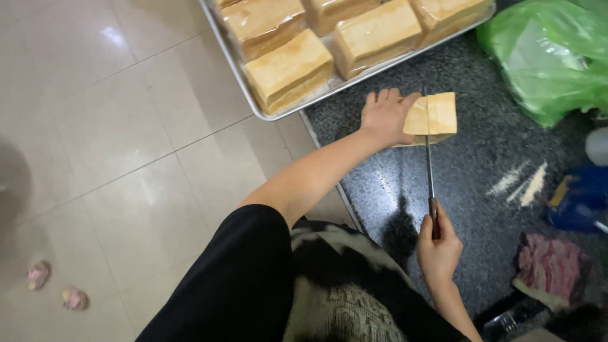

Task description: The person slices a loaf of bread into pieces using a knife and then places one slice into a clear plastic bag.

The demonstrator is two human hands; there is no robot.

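Pressing a tan block [433,117], perhaps bread, onto the dark speckled surface [481,190], left hand [385,117] steadying its side, right hand [438,248] in closed grip on long knife [430,168], blade across the block, tray [244,88] of similar blocks just beside.

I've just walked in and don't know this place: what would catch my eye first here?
At the centre, a left hand steadies a tan block of cake on the dark speckled counter while the right hand draws a long knife through it. Above, a metal tray holds more such blocks, jutting past the counter's edge over the tiled floor. A bright green plastic bag sits at the upper right.
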